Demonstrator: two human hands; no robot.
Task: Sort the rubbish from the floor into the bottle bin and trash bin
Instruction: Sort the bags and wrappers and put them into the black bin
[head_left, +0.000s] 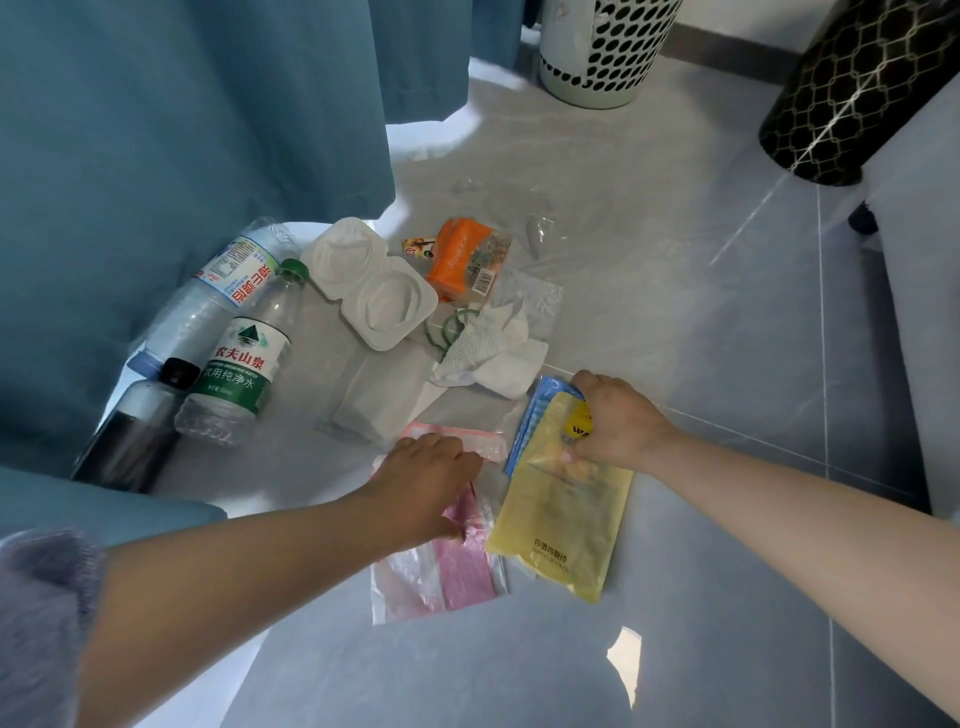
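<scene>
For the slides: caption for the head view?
Sorting rubbish: right hand grips yellow bag, left hand on pink bag, bottles beside curtain.

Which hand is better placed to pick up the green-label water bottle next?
Left, probably. The left hand is nearer the green-label bottle, which lies on that side; the right hand is farther off and grips the yellow bag.

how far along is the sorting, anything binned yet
Nothing looks binned yet; the white bin and black bin hide their insides. In hand: the right hand grips the yellow bag, the left hand touches the pink zip bag. Left on the floor: green-capped water bottle, blue-capped bottle, black-capped bottle, white plastic tray, orange packet, crumpled tissue.
</scene>
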